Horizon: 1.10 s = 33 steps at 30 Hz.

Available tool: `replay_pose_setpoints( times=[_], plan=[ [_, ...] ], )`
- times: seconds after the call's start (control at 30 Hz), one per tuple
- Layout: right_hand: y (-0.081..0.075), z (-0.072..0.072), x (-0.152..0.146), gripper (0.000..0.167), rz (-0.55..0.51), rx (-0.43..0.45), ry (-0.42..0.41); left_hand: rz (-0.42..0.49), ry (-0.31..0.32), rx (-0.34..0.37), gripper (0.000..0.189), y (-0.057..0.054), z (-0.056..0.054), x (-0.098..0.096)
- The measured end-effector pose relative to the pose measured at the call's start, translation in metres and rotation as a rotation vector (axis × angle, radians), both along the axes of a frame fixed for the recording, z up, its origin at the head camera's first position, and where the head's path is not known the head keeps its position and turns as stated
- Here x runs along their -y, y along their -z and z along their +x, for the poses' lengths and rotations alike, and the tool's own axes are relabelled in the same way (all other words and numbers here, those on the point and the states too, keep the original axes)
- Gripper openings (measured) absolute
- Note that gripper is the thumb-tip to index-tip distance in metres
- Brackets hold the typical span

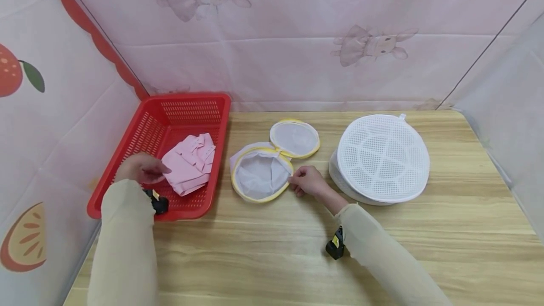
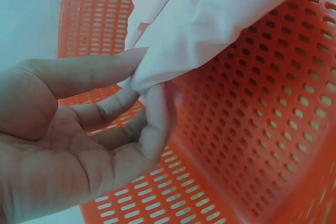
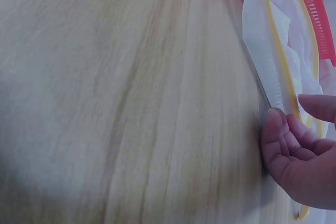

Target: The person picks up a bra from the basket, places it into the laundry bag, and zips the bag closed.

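Observation:
A folded pink garment (image 1: 187,162) with small snaps along it lies over the red basket (image 1: 146,131). My left hand (image 1: 142,168) pinches its near-left corner between thumb and fingers, as the left wrist view shows close up on the pink cloth (image 2: 194,30). To the right, a small white mesh laundry bag (image 1: 259,174) with yellow edging stands with its round lid (image 1: 294,138) folded back. My right hand (image 1: 309,181) pinches the bag's right rim. In the right wrist view, thumb and fingertips meet at the yellow edging (image 3: 286,72).
A larger round white mesh laundry bag (image 1: 384,157) with its lid on stands right of my right hand. The wooden table (image 1: 255,249) runs under everything. A pink rabbit-print backdrop (image 1: 276,70) rises behind, and a fruit-print sheet (image 1: 55,131) stands at the left.

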State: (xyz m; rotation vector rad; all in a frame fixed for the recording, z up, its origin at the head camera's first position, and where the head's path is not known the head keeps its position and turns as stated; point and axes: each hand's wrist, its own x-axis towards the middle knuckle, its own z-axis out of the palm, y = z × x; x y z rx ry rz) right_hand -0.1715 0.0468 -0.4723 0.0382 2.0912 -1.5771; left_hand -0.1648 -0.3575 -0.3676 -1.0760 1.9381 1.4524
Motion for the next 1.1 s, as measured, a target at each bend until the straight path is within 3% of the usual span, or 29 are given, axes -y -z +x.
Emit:
replay_pose_setpoints(
  times=[0.17, 0.3, 0.57, 0.83, 1.1],
  plan=[
    [-0.0002, -0.0006, 0.0009, 0.012, 0.002, 0.005, 0.002, -0.059, 0.121, -0.082, 0.061, -0.0007, 0.0004, -0.0013],
    [0.0001, -0.0004, 0.0014, 0.011, 0.007, 0.005, 0.003, -0.105, 0.145, -0.098, 0.065, 0.0004, -0.001, -0.0023],
    [0.0052, -0.0015, -0.0014, 0.013, -0.041, -0.036, -0.031, 0.018, 0.051, -0.057, 0.054, 0.0007, -0.0037, -0.0049],
    [0.004, -0.0007, 0.0007, 0.01, -0.01, -0.007, 0.001, -0.031, 0.11, -0.08, 0.052, 0.0008, -0.0046, -0.0068],
    [0.0005, -0.0008, 0.0006, 0.006, -0.009, 0.002, 0.028, -0.063, 0.078, -0.109, 0.055, -0.0009, -0.0064, -0.0083]
  ],
)
